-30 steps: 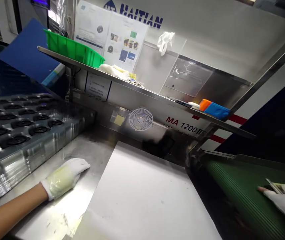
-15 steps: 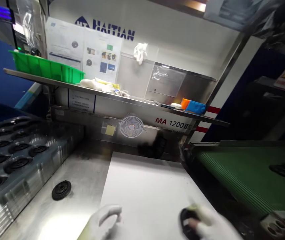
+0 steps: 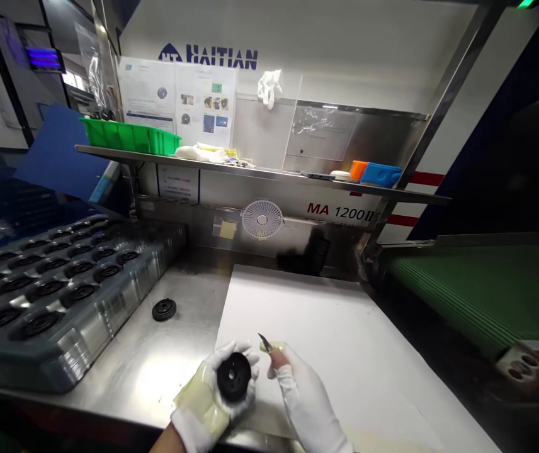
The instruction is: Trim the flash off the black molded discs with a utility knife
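Observation:
A black wheel-shaped part (image 3: 234, 376) lies in my left hand (image 3: 206, 395), its round face turned up toward me. The gloved fingers curl around its far and right edges. Just to the right, my right hand (image 3: 300, 393), also gloved in white with a bare thumb showing, is closed on a small knife (image 3: 265, 343). Its dark pointed blade sticks out up and left, apart from the part; the handle is hidden in the fingers. Another black wheel-shaped part (image 3: 164, 309) rests on the metal bench (image 3: 194, 286), left of the white sheet (image 3: 288, 308).
On the left stands a clear plastic tray (image 3: 109, 318) with several black round parts in its pockets. A green conveyor belt (image 3: 458, 296) runs along the right side. Above the bench, a shelf (image 3: 269, 173) holds a green bin (image 3: 130, 137); a small white fan (image 3: 262, 219) is below.
The black part has passed from my right hand to my left hand. My right hand has moved left, and a knife blade now shows in it. The view has shifted left.

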### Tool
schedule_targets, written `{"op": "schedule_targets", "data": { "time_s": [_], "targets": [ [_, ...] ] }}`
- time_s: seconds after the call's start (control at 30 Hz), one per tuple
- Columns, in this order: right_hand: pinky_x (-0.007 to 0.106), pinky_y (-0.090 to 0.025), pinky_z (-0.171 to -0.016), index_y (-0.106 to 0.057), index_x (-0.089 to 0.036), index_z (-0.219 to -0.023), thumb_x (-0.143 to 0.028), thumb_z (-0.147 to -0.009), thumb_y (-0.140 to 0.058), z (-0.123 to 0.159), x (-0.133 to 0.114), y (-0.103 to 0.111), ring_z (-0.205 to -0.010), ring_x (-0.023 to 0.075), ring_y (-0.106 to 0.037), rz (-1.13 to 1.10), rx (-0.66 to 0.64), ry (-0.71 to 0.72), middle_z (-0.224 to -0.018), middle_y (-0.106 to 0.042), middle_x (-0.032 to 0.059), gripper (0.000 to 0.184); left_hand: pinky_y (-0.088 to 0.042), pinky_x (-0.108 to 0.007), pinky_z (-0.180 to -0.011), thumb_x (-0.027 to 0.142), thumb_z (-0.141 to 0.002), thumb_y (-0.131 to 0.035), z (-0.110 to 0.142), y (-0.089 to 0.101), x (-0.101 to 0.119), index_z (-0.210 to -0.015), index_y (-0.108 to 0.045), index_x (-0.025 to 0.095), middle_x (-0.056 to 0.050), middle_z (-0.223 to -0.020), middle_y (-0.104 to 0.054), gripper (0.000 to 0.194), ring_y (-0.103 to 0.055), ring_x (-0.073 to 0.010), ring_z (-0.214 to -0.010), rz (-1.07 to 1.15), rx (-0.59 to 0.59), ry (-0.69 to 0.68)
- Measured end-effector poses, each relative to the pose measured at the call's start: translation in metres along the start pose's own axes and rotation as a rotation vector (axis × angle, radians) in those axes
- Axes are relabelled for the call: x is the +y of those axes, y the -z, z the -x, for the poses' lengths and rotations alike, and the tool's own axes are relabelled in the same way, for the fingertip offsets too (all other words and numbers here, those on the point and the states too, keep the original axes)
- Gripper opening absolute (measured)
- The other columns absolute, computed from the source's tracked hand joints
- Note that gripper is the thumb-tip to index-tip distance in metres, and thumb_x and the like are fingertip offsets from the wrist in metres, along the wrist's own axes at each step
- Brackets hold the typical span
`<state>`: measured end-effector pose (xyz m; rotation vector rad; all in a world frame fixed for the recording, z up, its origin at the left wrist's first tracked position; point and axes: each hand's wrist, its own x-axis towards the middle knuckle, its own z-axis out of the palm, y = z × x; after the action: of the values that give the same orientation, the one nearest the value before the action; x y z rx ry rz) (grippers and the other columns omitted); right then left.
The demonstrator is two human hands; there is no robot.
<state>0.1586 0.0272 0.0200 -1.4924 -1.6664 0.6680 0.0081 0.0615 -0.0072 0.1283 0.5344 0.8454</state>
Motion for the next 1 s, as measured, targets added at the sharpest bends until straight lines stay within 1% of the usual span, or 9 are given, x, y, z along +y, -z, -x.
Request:
{"op": "schedule_targets", "data": {
  "time_s": [0.1,0.2,0.27,0.4,0.57,0.73,0.9,0.93,1.0],
  "targets": [
    [0.026,-0.04,-0.059,-0.046,-0.023,-0.07,-0.036,-0.09,-0.031,0.013,0.014,-0.005,-0.062,0.0168,-0.054,0.078,-0.068,-0.026,-0.066,-0.057,-0.0004,0.028,-0.051,-0.029,-0.067,0.02,-0.075,-0.063,0.001,-0.003,0.004,-0.095,-0.056,0.016,-0.004,-0.082,-0.063,0.021,-0.062,-0.0158,-0.074,-0.006,0.047,-0.111],
    [0.027,-0.04,-0.06,-0.047,-0.023,-0.075,-0.027,-0.089,-0.031,0.021,0.021,-0.019,-0.065,0.0181,-0.056,0.206,-0.086,-0.043,-0.07,-0.059,0.001,0.021,-0.051,-0.031,-0.071,0.015,-0.074,-0.06,-0.002,-0.006,0.003,-0.092,-0.058,0.013,-0.004,-0.078,-0.062,0.018,-0.061,-0.0157,-0.072,-0.065,0.023,-0.257],
    [0.028,-0.039,-0.061,-0.049,-0.023,-0.08,-0.028,-0.09,-0.03,0.022,0.019,-0.025,-0.067,0.0191,-0.057,0.31,-0.054,-0.036,-0.074,-0.061,0.0019,0.022,-0.051,-0.03,-0.071,0.014,-0.073,-0.06,-0.003,-0.009,0.001,-0.09,-0.059,0.013,-0.004,-0.074,-0.061,0.017,-0.06,-0.0152,-0.069,-0.08,-0.008,-0.302],
    [0.028,-0.039,-0.062,-0.054,-0.025,-0.085,-0.034,-0.094,-0.029,0.018,0.013,-0.029,-0.071,0.02,-0.06,0.416,-0.02,-0.007,-0.078,-0.064,0.0012,0.029,-0.05,-0.025,-0.068,0.013,-0.071,-0.064,-0.004,-0.017,-0.001,-0.088,-0.06,0.014,-0.002,-0.07,-0.059,0.017,-0.058,-0.0128,-0.066,-0.027,0.056,-0.274],
    [0.026,-0.039,-0.065,-0.057,-0.027,-0.098,-0.029,-0.094,-0.034,0.018,0.014,-0.035,-0.078,0.0185,-0.062,0.397,0.016,0.037,-0.088,-0.067,-0.0004,0.024,-0.05,-0.023,-0.064,0.013,-0.069,-0.066,-0.005,-0.022,-0.004,-0.08,-0.058,0.014,-0.001,-0.067,-0.056,0.013,-0.056,-0.0112,-0.063,0.043,0.093,-0.305],
    [0.027,-0.031,-0.054,-0.054,-0.025,-0.079,-0.027,-0.092,-0.035,0.023,0.015,-0.051,-0.061,0.0173,-0.059,0.529,0.03,-0.007,-0.07,-0.063,-0.0019,0.023,-0.051,-0.023,-0.064,0.012,-0.069,-0.065,-0.012,-0.02,-0.007,-0.08,-0.059,0.014,-0.001,-0.067,-0.054,0.013,-0.055,-0.0101,-0.061,0.063,0.132,-0.424],
    [0.028,-0.027,-0.051,-0.052,-0.025,-0.077,-0.03,-0.093,-0.035,0.026,0.011,-0.063,-0.059,0.0167,-0.058,0.471,0.034,-0.036,-0.066,-0.062,-0.0034,0.023,-0.053,-0.026,-0.067,0.011,-0.07,-0.065,-0.02,-0.018,-0.008,-0.082,-0.059,0.015,0.0,-0.068,-0.054,0.014,-0.057,-0.0109,-0.063,0.125,0.151,-0.57],
    [0.028,-0.027,-0.051,-0.052,-0.026,-0.078,-0.03,-0.093,-0.035,0.026,0.01,-0.064,-0.059,0.017,-0.058,0.453,0.04,-0.032,-0.066,-0.063,-0.0034,0.023,-0.053,-0.027,-0.069,0.011,-0.07,-0.064,-0.019,-0.017,-0.007,-0.085,-0.059,0.016,-0.001,-0.071,-0.056,0.015,-0.058,-0.0115,-0.066,0.127,0.151,-0.577],
    [0.028,-0.03,-0.054,-0.054,-0.026,-0.08,-0.028,-0.093,-0.034,0.025,0.01,-0.062,-0.063,0.0176,-0.059,0.413,0.051,-0.013,-0.07,-0.064,-0.0027,0.023,-0.053,-0.033,-0.074,0.013,-0.072,-0.062,-0.017,-0.014,-0.003,-0.093,-0.059,0.016,-0.005,-0.083,-0.061,0.021,-0.061,-0.0154,-0.074,0.094,0.122,-0.51]
  ]
}}
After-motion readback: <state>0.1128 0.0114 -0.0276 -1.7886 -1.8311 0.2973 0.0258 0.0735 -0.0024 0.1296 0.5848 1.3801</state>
